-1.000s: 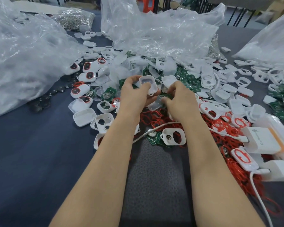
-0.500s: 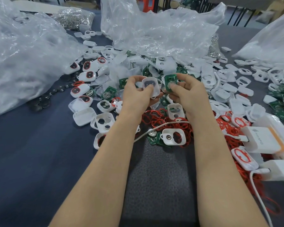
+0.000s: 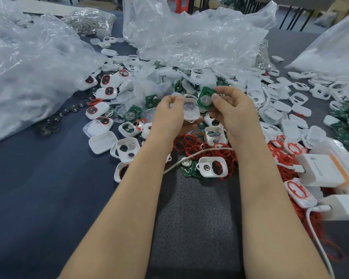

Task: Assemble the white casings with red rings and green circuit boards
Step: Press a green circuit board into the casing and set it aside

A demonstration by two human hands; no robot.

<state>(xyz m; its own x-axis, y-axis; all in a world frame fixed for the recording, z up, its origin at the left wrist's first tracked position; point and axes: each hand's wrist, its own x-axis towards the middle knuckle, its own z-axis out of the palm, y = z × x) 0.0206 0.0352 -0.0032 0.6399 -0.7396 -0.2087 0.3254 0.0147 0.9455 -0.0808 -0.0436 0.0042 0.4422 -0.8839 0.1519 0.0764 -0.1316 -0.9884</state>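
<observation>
1. At the near left, the table (image 3: 38, 188) shows bare blue cloth between a crumpled plastic bag (image 3: 28, 67) and the scattered parts. A grey mat (image 3: 189, 218) lies bare between the forearms. To the right, red rings (image 3: 189, 143) and a white charger (image 3: 320, 170) crowd the space up to the edge.
2. The white casing (image 3: 190, 109) is held above the central pile with its hollow side up. It is a rounded rectangle with a small loop at its near end.
3. The green circuit board (image 3: 205, 97) is tilted just beside the casing's far right corner, and a pale round disc shows at its middle.
4. The left hand (image 3: 169, 115) grasps the casing, thumb on the far rim and fingers beneath.
5. The right hand (image 3: 234, 109) pinches the board between thumb and forefinger.
</observation>
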